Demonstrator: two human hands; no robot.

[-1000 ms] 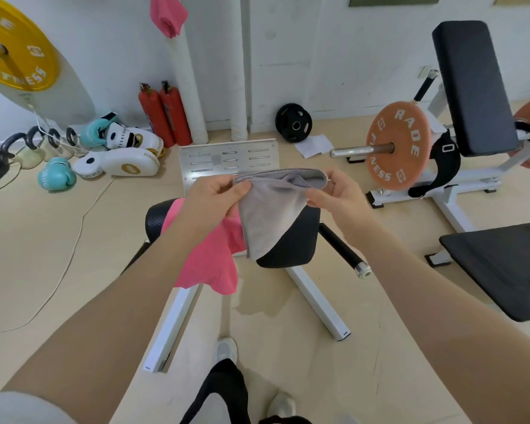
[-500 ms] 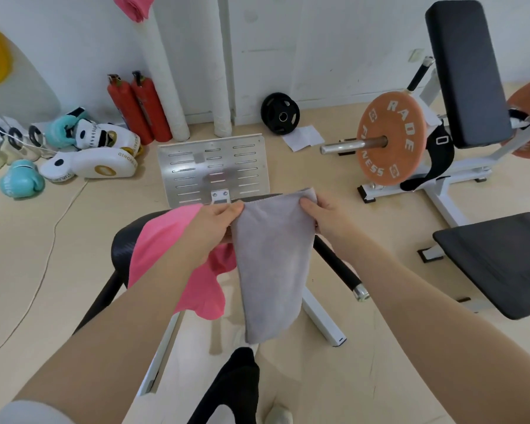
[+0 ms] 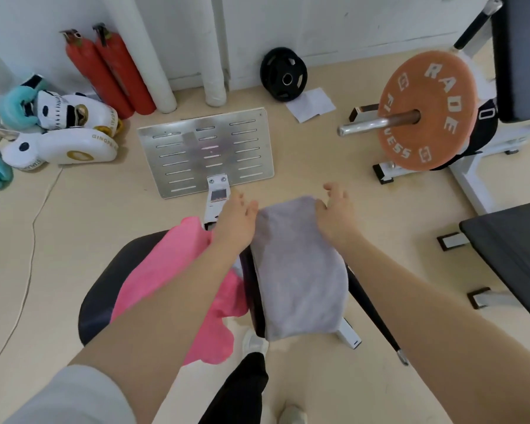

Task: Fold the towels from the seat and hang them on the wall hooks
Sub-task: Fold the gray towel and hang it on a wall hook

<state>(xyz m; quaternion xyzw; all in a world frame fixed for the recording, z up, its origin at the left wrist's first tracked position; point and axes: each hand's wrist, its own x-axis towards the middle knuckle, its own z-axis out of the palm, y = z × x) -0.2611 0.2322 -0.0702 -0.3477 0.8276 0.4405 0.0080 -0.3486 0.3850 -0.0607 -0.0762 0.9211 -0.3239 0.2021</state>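
Observation:
A grey towel (image 3: 297, 270) lies flat and lengthwise over the right part of the black seat (image 3: 104, 286), its near end hanging off the front edge. My left hand (image 3: 236, 221) pinches its far left corner. At the far right corner my right hand (image 3: 334, 215) holds the towel with some fingers lifted. A crumpled pink towel (image 3: 166, 270) covers the seat's left part and droops over the front, partly hidden under my left forearm. No wall hooks are in view.
A metal footplate (image 3: 205, 151) sits just beyond the seat. Against the wall stand red fire extinguishers (image 3: 104, 65), boxing gloves (image 3: 68, 117) and a black weight plate (image 3: 283, 75). An orange plate on a bar (image 3: 426, 111) and a black bench pad (image 3: 514, 249) are at right.
The grey towel was held up in the air and hanging; both hands have lowered it forward and spread it flat on the seat. The view has tilted downward.

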